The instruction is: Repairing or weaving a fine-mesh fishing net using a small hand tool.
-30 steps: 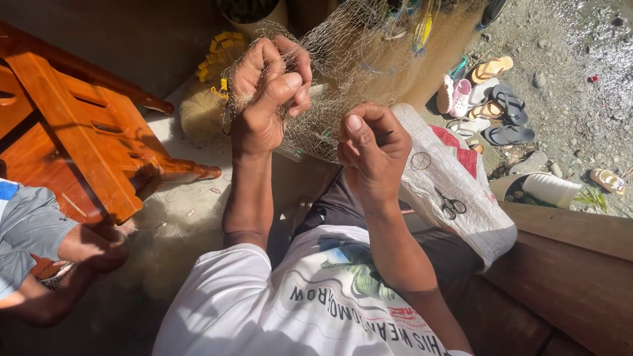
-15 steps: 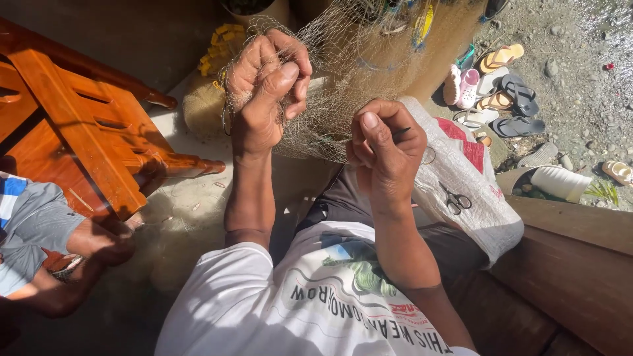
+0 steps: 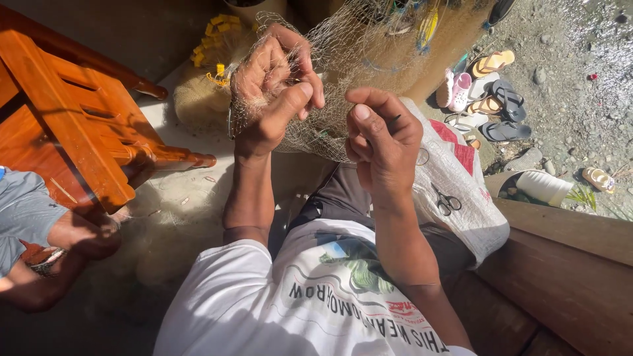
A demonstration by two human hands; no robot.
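A fine pale fishing net (image 3: 359,49) hangs in front of me and drapes over my left hand (image 3: 273,89). That hand is closed, gripping a bunch of the mesh. My right hand (image 3: 382,135) is raised beside it, fingers curled and pinching something thin and dark at the net's edge; what it is I cannot tell. Small yellow floats (image 3: 214,29) sit on bunched net behind the left hand. A pair of scissors (image 3: 447,201) lies on a white woven sack (image 3: 461,198) by my right forearm.
An orange-brown wooden chair (image 3: 79,125) stands at the left. Another person's arm and hand (image 3: 59,244) rest at the lower left. Several sandals (image 3: 488,92) lie on the gravel at upper right. A wooden ledge (image 3: 567,257) runs along the right.
Both hands have shifted a little to the right, and my right hand has risen closer to the left. The net stays gripped in the left hand.
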